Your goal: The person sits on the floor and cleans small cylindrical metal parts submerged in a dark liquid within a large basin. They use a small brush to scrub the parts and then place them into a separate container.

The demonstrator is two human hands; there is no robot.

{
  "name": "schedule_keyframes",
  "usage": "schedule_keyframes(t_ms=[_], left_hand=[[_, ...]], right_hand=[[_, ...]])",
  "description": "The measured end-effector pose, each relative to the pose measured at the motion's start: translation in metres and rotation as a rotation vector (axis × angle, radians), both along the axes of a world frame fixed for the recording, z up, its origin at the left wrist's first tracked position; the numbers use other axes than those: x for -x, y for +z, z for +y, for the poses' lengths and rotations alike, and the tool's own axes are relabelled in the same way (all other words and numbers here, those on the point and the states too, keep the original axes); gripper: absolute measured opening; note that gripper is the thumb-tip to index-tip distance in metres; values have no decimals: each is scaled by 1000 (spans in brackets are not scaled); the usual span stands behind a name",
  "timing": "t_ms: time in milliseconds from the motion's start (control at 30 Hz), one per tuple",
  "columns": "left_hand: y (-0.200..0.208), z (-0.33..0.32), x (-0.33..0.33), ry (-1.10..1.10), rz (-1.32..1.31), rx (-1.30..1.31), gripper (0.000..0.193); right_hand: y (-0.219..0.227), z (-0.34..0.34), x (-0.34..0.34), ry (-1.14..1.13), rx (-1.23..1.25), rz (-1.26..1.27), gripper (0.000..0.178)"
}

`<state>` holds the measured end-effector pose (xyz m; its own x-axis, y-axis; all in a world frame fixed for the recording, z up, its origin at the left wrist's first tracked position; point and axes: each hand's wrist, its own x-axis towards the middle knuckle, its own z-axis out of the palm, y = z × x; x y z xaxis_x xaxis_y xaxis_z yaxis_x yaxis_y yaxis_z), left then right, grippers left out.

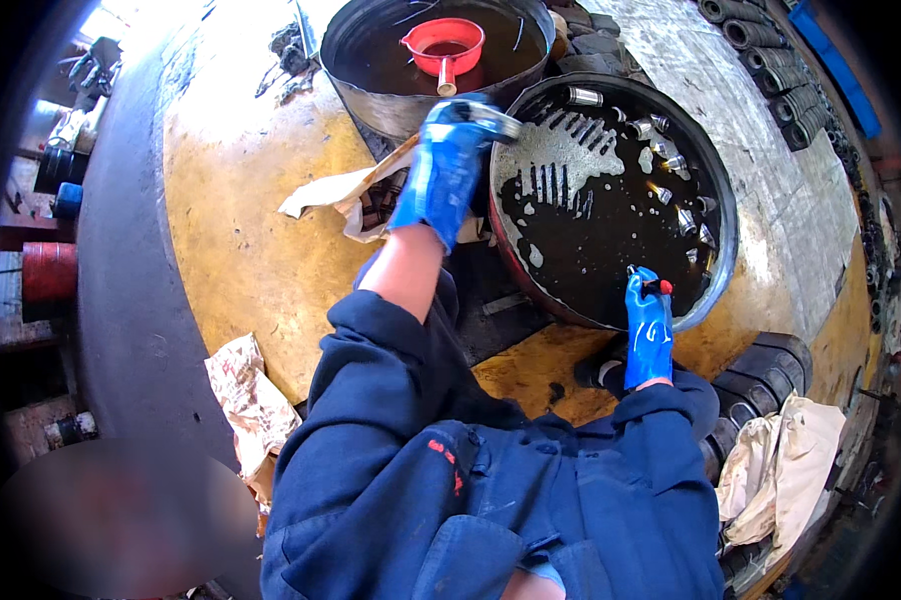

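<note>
My left hand (441,165), in a blue rubber glove, is closed round a shiny metal cylindrical part (496,122), partly hidden by the fingers and smeared by motion. It is raised near the left rim of a large round basin (727,262) of dark liquid with pale foam. At the basin's near edge, my right hand (651,325), also gloved in blue, grips a tool with a red-and-black handle (663,288); its working end cannot be made out. Several metal cylindrical parts (685,221) lie in the liquid along the right side, and another (585,97) sits at the far side.
A second round tub (371,108) at the back holds murky liquid and a red dipper (445,38). Between my left arm and the basin lie cloth or paper (323,192) and small dark parts. Stained cloths lie at left (251,390) and right (783,465), beside black ribbed parts (766,375).
</note>
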<state>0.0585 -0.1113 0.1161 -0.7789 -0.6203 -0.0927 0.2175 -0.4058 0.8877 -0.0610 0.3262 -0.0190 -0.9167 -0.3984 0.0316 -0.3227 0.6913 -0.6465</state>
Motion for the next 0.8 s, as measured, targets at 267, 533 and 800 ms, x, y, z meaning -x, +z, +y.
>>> schedule_keyframes(t_ms=[267,533,800], left_hand=[[-30,-70,-94,278,-584,990,29],[-67,-83,-79,213,-666,1790,34],[-17,-11,35,-45,-216,-3,28]], right_hand=[[17,-10,-3,-42,-116,-19,30],[24,-7,-7,-94,-140,-88,32],[72,-14,-22,-169,-169,-102,32]])
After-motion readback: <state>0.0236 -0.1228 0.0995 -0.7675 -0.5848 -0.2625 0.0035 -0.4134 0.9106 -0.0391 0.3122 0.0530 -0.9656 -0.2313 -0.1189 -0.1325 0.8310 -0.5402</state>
